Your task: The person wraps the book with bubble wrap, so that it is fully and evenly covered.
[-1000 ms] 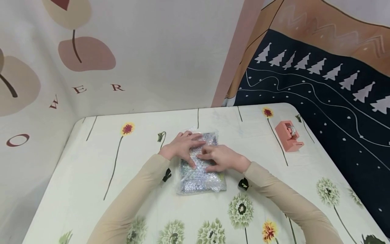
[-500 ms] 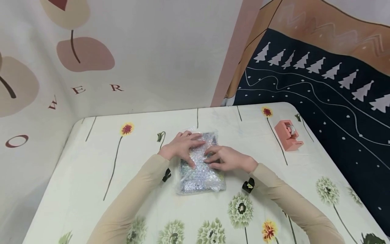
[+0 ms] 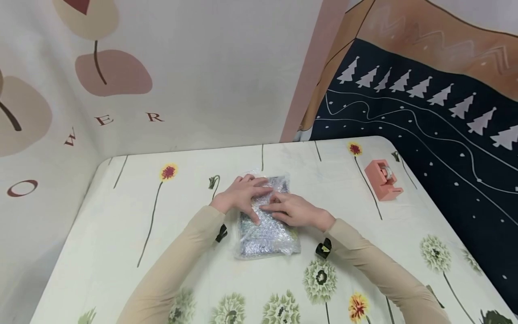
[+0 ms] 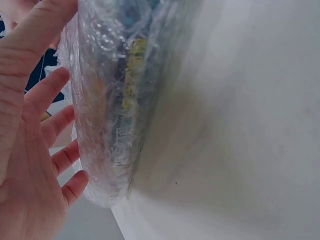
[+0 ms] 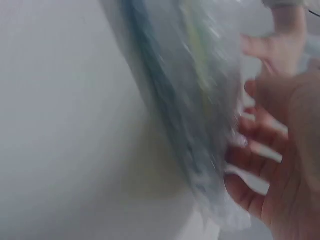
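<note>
A flat rectangular package in bubble wrap point(image 3: 265, 238) lies in the middle of the table. Bluish and yellow colours show through the clear plastic, but the wrapped item itself cannot be made out. My left hand point(image 3: 242, 194) rests on its upper left part with fingers spread; the left wrist view shows the fingertips touching the bubble wrap point(image 4: 117, 135). Over the package's right side, my right hand point(image 3: 297, 210) touches the top with its index finger extended. In the blurred right wrist view the right fingers point(image 5: 250, 162) lie slightly bent against the wrap.
A pink tape dispenser point(image 3: 382, 181) with a roll of tape stands at the right of the table. The white flowered tablecloth point(image 3: 101, 234) covers the table, which ends at a pale curtain behind and a dark printed cloth point(image 3: 445, 148) at right.
My right hand drew back a little to the right, then returned leftward over the wrap with the index finger reaching out. The left hand and the package have stayed in place.
</note>
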A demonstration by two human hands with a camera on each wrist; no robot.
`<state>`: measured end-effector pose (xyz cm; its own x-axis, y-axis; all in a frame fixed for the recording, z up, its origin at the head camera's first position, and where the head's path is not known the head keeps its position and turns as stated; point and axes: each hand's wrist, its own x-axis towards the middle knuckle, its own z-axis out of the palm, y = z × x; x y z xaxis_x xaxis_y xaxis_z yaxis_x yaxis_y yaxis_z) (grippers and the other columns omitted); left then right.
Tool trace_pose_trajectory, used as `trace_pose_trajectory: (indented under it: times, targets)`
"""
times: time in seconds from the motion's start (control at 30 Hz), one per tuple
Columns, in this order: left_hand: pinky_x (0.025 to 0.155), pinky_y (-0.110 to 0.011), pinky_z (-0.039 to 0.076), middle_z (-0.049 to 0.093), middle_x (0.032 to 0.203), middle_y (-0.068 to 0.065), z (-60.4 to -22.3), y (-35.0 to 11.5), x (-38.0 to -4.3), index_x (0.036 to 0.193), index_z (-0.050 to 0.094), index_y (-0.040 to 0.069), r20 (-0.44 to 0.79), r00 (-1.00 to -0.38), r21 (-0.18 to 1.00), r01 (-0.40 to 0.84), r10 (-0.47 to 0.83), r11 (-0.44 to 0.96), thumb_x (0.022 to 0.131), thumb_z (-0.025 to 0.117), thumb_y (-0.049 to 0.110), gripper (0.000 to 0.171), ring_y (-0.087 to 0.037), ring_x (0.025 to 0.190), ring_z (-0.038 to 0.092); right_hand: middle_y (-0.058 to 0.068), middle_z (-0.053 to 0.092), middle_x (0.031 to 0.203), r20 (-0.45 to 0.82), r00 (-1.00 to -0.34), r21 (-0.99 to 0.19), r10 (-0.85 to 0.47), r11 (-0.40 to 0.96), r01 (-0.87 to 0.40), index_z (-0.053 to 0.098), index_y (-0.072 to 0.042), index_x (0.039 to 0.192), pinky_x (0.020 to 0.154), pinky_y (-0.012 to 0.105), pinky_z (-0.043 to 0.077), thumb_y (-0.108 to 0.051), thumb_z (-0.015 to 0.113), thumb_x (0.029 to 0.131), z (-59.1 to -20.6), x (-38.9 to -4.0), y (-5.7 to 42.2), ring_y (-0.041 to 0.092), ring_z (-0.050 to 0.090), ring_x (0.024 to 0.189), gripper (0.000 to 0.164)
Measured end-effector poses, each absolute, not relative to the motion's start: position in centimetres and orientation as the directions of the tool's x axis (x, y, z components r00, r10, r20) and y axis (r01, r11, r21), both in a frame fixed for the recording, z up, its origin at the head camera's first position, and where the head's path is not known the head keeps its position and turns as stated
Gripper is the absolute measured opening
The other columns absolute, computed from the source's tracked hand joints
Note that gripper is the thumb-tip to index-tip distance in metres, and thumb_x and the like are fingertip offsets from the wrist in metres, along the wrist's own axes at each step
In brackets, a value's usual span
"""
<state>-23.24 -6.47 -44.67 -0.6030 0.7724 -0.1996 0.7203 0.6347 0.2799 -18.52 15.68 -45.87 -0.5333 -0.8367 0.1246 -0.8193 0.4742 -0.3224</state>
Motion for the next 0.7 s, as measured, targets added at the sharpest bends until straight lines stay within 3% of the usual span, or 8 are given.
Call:
trace_pose_trajectory:
  times: [0.27, 0.5, 0.7]
  targets:
    - [0.100, -0.043, 0.028, 0.022, 0.154, -0.002, -44.6, -6.5, -23.3, 0.145, 0.037, 0.026, -0.192, -0.604, 0.284, 0.720, 0.773, 0.633, 0.056, 0.078, 0.064, 0.105, -0.028, 0.132, 0.025, 0.008, 0.052, 0.107, 0.066, -0.536, -0.280, -0.842, 0.499, -0.820, 0.056, -0.012, 0.131, 0.071, 0.029, 0.048, -0.015, 0.060, 0.091, -45.7, -19.0, 14.8, 0.015, 0.052, 0.082, 0.040]
    - [0.098, -0.044, 0.029, 0.024, 0.154, -0.003, -44.5, -6.5, -23.4, 0.144, 0.039, 0.026, -0.186, -0.610, 0.288, 0.715, 0.770, 0.637, 0.055, 0.079, 0.064, 0.104, -0.027, 0.131, 0.027, 0.009, 0.051, 0.105, -0.009, -0.553, -0.321, -0.833, 0.526, -0.787, 0.055, -0.010, 0.132, 0.063, 0.027, 0.045, -0.014, 0.063, 0.088, -45.0, -19.4, 14.3, 0.015, 0.049, 0.077, 0.045]
    - [0.099, -0.044, 0.028, 0.023, 0.154, -0.002, -44.8, -6.4, -23.4, 0.144, 0.039, 0.026, -0.191, -0.612, 0.288, 0.713, 0.767, 0.640, 0.056, 0.079, 0.064, 0.104, -0.027, 0.131, 0.026, 0.010, 0.051, 0.107, -0.012, -0.553, -0.320, -0.833, 0.527, -0.787, 0.050, -0.007, 0.135, 0.068, 0.029, 0.047, -0.015, 0.063, 0.088, -45.0, -19.3, 14.3, 0.016, 0.051, 0.081, 0.049]
